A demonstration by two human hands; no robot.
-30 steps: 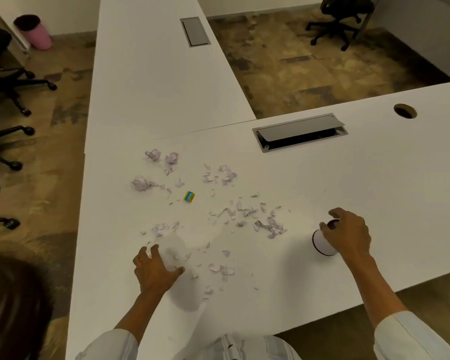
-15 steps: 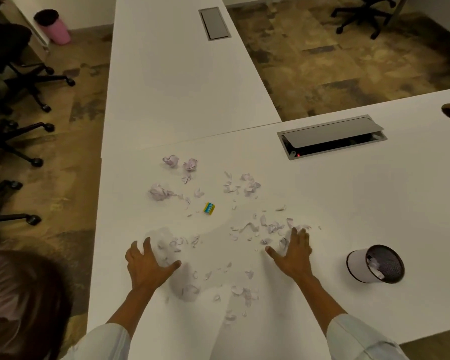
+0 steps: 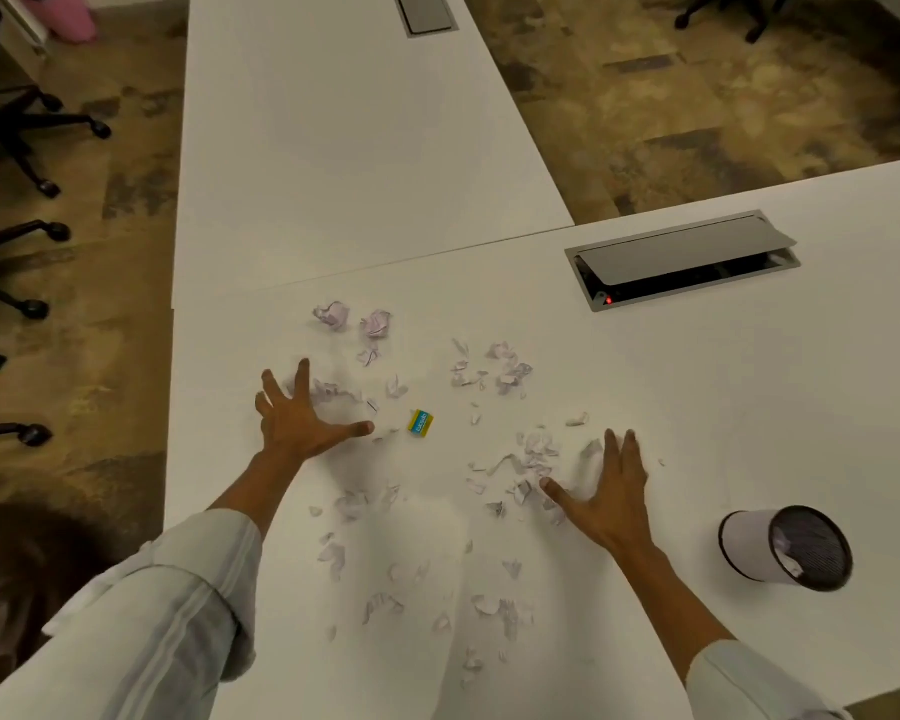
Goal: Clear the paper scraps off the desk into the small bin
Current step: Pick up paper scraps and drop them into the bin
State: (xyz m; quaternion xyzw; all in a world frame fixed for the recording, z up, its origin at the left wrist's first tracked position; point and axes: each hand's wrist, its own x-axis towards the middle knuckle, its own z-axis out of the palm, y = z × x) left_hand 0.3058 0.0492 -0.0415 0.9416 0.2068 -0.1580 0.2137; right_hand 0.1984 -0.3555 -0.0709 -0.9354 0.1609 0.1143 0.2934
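Several pale lilac paper scraps (image 3: 533, 459) lie scattered over the white desk (image 3: 697, 387), with two crumpled balls (image 3: 333, 315) at the far side. My left hand (image 3: 297, 418) lies flat with fingers spread, touching scraps at its fingertips. Flat on the desk too, my right hand (image 3: 606, 491) rests against the right edge of a scrap cluster. The small white bin (image 3: 749, 545) with a black mesh inside lies on its side to the right of that hand, its mouth facing right, some paper inside.
A small yellow and blue eraser (image 3: 420, 423) sits between the hands among the scraps. An open grey cable hatch (image 3: 681, 257) is set in the desk behind. Office chair bases (image 3: 27, 304) stand on the floor at left. A second desk extends away ahead.
My left hand has reached farther out to the scraps near the crumpled balls. My right hand left the bin a second ago and now lies flat beside the scraps.
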